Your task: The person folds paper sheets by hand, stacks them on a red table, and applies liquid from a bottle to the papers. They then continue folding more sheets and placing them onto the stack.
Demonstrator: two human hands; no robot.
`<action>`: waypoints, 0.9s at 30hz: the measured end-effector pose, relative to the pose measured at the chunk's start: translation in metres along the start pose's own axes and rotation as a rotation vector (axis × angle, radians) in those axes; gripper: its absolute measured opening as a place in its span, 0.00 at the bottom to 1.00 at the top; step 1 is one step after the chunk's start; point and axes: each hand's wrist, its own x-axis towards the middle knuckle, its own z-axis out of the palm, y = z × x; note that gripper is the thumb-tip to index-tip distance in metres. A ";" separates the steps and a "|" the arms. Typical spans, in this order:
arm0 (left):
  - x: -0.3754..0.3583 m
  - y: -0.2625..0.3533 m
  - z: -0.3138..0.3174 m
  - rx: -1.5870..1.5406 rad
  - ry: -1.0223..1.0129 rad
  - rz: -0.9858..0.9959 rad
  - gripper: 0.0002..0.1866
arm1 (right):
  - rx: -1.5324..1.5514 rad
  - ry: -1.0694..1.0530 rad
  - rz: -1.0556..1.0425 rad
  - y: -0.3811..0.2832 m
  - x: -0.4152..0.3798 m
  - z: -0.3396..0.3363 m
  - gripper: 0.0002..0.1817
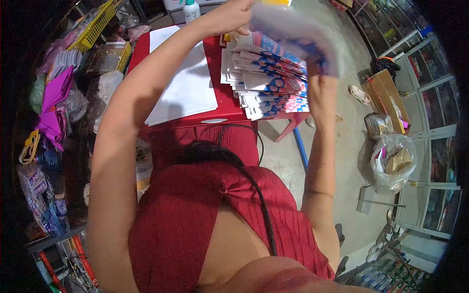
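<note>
Between my hands, above the table, is a motion-smeared whitish-grey printed paper bag [298,24] with blue patches near my right hand. My left hand [233,17] has its fingers closed at the bag's left end. My right hand [322,85] is closed at the other end, its fingers partly smeared. Below lies a fanned pile of folded paper bags [268,80], white with pink and blue print. To its left, a stack of white paper sheets [188,93] rests on the red table [215,110].
A white bottle with a green cap [191,10] stands past the table's far edge. On the left are a yellow basket [93,27] and purple packets [56,105]. A cardboard box [386,97], a clear plastic bag [393,163] and glass-fronted cabinets [420,132] are on the right.
</note>
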 end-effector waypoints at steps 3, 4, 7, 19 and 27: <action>-0.001 0.006 0.002 0.057 0.087 0.047 0.12 | -0.161 -0.237 -0.257 0.015 -0.015 0.007 0.30; -0.001 0.006 0.002 0.067 0.095 0.066 0.12 | -0.243 -0.294 -0.231 0.016 -0.020 0.006 0.31; 0.002 0.014 0.004 0.079 0.119 0.110 0.12 | -0.406 -0.351 -0.285 0.011 -0.026 0.000 0.32; 0.029 0.050 0.004 0.134 0.232 0.207 0.11 | -0.375 -0.475 -0.285 -0.003 0.001 -0.012 0.21; 0.031 0.055 0.003 0.120 0.277 0.178 0.12 | -0.446 -0.542 -0.215 -0.007 0.015 -0.019 0.20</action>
